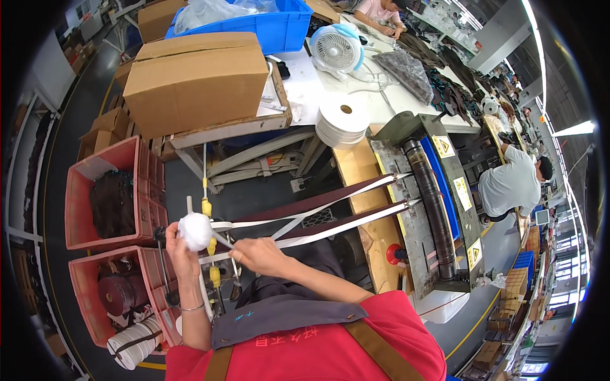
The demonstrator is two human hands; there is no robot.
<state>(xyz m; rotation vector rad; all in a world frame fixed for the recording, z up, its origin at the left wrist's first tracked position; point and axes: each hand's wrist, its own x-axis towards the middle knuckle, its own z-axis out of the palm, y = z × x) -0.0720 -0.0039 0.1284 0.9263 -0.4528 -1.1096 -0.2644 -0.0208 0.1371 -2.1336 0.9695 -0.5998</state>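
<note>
My left hand (183,254) is closed around a white, rounded bundle (196,231) with a soft-looking surface; its exact kind is hard to make out. From the bundle a narrow pale strip (222,240) runs to my right hand (260,255), whose fingers are pinched on it. Long white bands (318,236) and dark maroon bands (298,204) stretch beyond my hands toward a roller machine (427,203) on the right. Below the bundle, yellow fittings (207,207) sit on an upright rod.
Two red crates (75,209) stand at the left, holding dark material and rolls. A large cardboard box (194,82), a blue bin (279,28), a fan (337,51) and a white roll (343,120) are ahead. Other people (511,181) sit farther off.
</note>
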